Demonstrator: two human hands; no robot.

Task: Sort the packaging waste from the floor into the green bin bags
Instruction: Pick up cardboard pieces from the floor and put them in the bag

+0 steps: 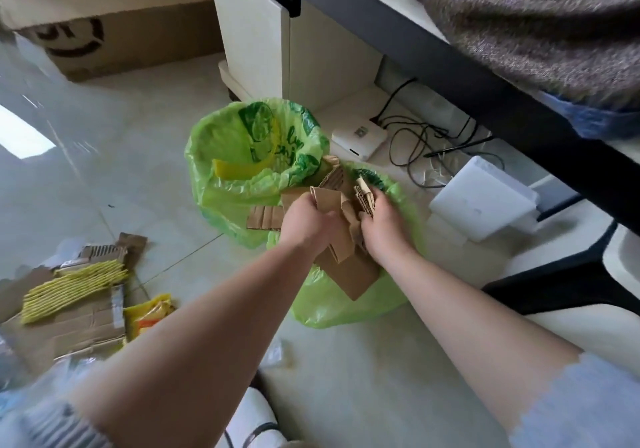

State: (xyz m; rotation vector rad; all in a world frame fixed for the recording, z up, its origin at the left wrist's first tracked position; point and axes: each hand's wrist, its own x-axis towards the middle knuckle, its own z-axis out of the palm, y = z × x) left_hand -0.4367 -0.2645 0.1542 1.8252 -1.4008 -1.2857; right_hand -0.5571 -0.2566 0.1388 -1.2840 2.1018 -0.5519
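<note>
Gripping folded cardboard (341,239) from both sides, the left hand (306,220) and right hand (382,224) hold it over the nearer of 2 green bags (349,305).

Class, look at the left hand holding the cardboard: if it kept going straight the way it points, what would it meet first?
Probably the far light-green plastic bin bag with the yellow strip inside. The left hand grips brown cardboard pieces and points toward its open mouth, though depth is uncertain.
</note>
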